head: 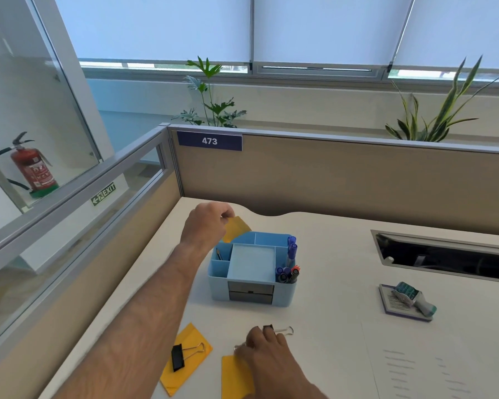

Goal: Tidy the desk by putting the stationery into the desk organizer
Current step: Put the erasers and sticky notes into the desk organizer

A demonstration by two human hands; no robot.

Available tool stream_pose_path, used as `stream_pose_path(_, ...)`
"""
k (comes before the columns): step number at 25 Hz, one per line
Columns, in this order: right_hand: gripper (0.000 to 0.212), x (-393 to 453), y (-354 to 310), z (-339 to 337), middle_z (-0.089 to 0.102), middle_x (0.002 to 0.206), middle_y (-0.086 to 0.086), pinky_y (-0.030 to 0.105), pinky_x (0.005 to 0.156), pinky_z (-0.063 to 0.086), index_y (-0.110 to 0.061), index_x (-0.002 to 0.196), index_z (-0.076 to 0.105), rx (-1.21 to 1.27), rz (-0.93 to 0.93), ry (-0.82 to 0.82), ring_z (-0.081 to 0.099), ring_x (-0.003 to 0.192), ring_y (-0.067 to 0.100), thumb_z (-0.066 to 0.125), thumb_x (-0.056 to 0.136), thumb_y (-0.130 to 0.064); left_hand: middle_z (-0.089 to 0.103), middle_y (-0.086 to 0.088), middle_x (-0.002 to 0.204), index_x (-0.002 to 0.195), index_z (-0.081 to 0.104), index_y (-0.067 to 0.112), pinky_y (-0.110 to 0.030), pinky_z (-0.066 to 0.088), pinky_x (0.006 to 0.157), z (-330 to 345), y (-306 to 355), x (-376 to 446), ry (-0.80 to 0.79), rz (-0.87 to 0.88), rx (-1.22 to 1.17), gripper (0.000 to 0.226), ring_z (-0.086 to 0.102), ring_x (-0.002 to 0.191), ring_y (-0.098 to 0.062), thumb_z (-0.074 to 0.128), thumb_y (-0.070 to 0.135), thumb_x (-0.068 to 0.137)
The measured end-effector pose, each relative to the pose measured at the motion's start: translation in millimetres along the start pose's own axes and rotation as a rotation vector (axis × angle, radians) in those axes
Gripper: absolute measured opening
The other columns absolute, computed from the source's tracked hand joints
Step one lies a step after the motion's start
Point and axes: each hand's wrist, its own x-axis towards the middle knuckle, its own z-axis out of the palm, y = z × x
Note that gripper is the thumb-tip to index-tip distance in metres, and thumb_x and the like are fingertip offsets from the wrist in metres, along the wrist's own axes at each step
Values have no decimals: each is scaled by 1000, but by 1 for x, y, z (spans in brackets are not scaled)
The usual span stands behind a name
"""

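Observation:
A light blue desk organizer [252, 295] stands mid-desk, with markers [288, 273] in its right compartment and a pen in a left one. My left hand [206, 223] pinches a yellow envelope [236, 228] just above the organizer's back-left corner. My right hand [267, 354] rests near the front edge, fingers closed on a black binder clip [277, 329], over a second yellow envelope [235, 377]. A third yellow envelope [185, 359] lies front left with another black binder clip [179, 357] on it.
A correction tape roller [414, 298] sits on a small notepad [398, 308] to the right. A cable slot [444, 259] opens in the desk at back right. A printed sheet [421, 367] lies front right. Partition walls [329, 174] bound the back and left.

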Motion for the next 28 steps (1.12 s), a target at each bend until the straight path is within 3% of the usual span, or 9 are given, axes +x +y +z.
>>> stream_pose_path(8,51,4,-1,-11,50,116,2,40,90,29,-24,107,50,167,108,-25,39,112,25,78,65,-32,73,-7,99,100,73,19,-39,58,81,26,-4,4,-137,-13,55,20,65,87,-23,66,4,89)
stream_pose_path(11,51,4,-2,-12,55,99,-3,38,88,29,-27,106,54,266,170,-15,38,100,21,81,65,-39,72,-7,103,106,71,17,-35,57,83,32,-9,0,-173,-11,44,24,65,89,-20,67,1,88)
stream_pose_path(14,37,3,-3,-11,49,85,-9,33,86,29,-29,111,61,333,194,65,37,93,18,74,76,-30,71,-4,109,112,68,19,-35,57,86,32,-17,-5,-234,-28,30,34,64,96,-20,69,-2,85)
stream_pose_path(16,31,2,-5,-14,61,90,-10,28,84,37,-30,107,68,448,218,142,49,93,13,72,77,-24,70,-2,109,113,67,20,-34,57,85,28,-18,-9,-227,-18,2,31,63,98,-19,73,8,85)
stream_pose_path(19,15,1,-6,-27,64,71,-13,21,64,51,-28,79,74,892,369,321,57,66,3,82,70,-20,73,5,89,95,71,22,-30,60,72,17,-8,-22,-248,-17,-184,20,66,80,-11,77,36,82)
stream_pose_path(21,16,2,-4,-36,66,66,-5,26,51,52,-17,73,72,1277,467,431,60,60,11,86,69,-11,72,8,81,86,72,24,-27,59,65,5,3,-33,-410,-65,-332,36,68,74,-9,74,58,73)
stream_pose_path(23,17,4,-1,-48,70,68,3,22,49,48,-11,75,70,1487,469,553,62,61,13,86,69,-6,73,6,84,89,72,23,-25,58,62,-6,7,-43,-660,-74,-413,51,71,77,-11,71,68,65)
stream_pose_path(25,18,6,-1,-61,72,74,7,23,52,49,-9,80,69,1578,434,652,65,64,13,84,71,-9,73,4,90,93,73,22,-26,58,65,-12,7,-51,-864,-45,-403,47,71,84,-16,77,62,68)
stream_pose_path(28,23,12,-1,-70,73,79,9,25,54,51,-10,86,69,1565,412,733,65,64,13,85,71,-16,70,2,86,89,71,19,-29,57,70,-15,4,-56,-871,-2,-311,30,67,83,-17,81,43,75)
